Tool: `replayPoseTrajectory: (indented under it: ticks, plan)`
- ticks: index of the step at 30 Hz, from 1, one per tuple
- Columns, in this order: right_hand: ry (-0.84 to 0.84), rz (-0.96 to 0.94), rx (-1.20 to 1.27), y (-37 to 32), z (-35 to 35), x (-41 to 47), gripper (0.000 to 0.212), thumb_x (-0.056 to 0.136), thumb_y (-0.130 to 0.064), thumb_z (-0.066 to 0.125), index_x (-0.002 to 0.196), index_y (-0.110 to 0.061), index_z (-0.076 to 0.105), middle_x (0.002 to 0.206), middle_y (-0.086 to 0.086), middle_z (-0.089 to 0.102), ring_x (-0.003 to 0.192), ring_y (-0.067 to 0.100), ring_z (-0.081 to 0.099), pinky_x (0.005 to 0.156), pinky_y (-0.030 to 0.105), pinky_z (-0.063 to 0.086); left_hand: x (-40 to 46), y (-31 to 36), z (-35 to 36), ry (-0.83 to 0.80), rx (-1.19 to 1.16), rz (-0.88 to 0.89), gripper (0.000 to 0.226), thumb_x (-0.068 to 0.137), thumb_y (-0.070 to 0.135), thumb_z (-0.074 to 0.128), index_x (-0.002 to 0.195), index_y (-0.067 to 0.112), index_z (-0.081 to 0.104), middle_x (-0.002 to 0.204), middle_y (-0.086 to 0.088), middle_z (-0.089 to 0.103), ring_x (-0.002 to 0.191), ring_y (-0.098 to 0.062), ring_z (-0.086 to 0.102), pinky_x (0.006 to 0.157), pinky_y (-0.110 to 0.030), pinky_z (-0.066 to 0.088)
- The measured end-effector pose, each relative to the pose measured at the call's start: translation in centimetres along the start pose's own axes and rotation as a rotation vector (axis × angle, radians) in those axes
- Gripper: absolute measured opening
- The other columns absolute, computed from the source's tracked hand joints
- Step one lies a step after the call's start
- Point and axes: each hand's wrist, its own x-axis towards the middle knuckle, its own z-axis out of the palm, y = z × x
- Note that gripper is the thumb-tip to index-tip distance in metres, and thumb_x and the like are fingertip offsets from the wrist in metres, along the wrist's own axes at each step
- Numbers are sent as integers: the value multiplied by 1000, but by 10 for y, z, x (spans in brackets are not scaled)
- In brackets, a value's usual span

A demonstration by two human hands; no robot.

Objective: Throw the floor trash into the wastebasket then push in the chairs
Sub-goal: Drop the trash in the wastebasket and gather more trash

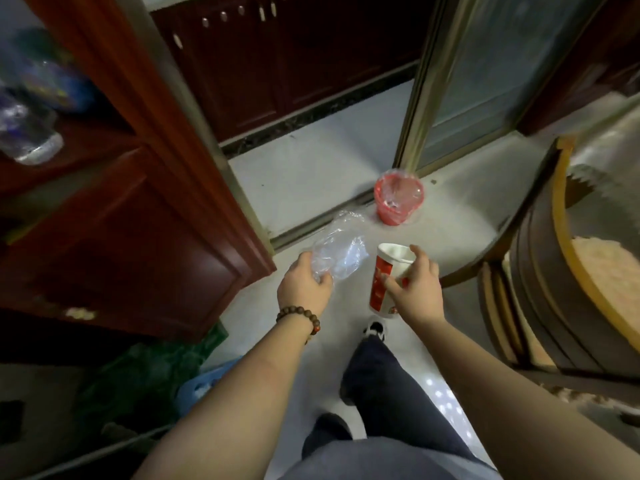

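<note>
My left hand (pixel 304 285), with a wooden bead bracelet on the wrist, grips a crumpled clear plastic bottle (pixel 341 249) that points up and away. My right hand (pixel 415 285) holds a red-and-white paper cup (pixel 384 275), open end up. Both are raised above the pale floor. Ahead on the floor stands a small red wastebasket (pixel 398 199) lined with a clear plastic bag, next to a sliding door frame. A wooden chair (pixel 547 271) with a curved back and a light cushion stands at the right, close to my right arm.
A dark red wooden cabinet (pixel 138 237) fills the left side, with bottles on its shelf. Green and blue plastic bags (pixel 156 375) lie at its foot. A sliding glass door (pixel 485 81) stands behind the basket. My leg and shoe (pixel 375 332) are on the floor below my hands.
</note>
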Motion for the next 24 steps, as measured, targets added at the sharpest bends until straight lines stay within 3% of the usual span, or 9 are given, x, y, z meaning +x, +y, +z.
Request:
replayPoseTrajectory:
  ticks: [3,5,8,16,21,24]
  plan:
    - [23,55,19,5,2,38,77,76,-37,72,140,-27,30,129,7,41,112,25,49,93,40,43,43,18,15,-50,11,23,37,83,27,59,119,20,56,98,-9,66,86,-30,61,65,-29,43]
    - [89,151,55,22,-3,112,78,76,-38,72,140,-28,29,131,6,39,115,25,48,96,43,44,113,52,56,-114,34,48,36,82,26,58,118,21,55,94,-9,66,83,-30,62,66,-31,47]
    - [97,171,66,25,-5,156,77,76,-37,71,140,-29,28,131,6,40,115,27,48,96,43,44,156,71,68,-132,61,78,34,83,27,57,116,21,56,92,-9,66,82,-30,62,69,-34,51]
    - [122,324,90,32,-28,378,76,79,-30,71,142,-26,28,136,7,38,113,25,50,95,41,44,357,183,143,-223,158,73,40,86,27,57,125,20,54,104,-12,67,91,-32,62,73,-37,53]
    - [123,403,87,61,-25,462,74,79,-29,70,141,-28,29,137,7,38,114,29,51,94,47,46,438,205,203,-326,212,59,29,88,26,56,116,17,57,92,-13,66,77,-27,58,67,-36,54]
    - [135,452,79,92,-11,501,74,80,-30,71,141,-27,29,137,7,38,115,30,51,95,47,46,481,195,254,-401,263,67,30,88,25,55,117,17,58,92,-14,66,79,-29,60,67,-33,51]
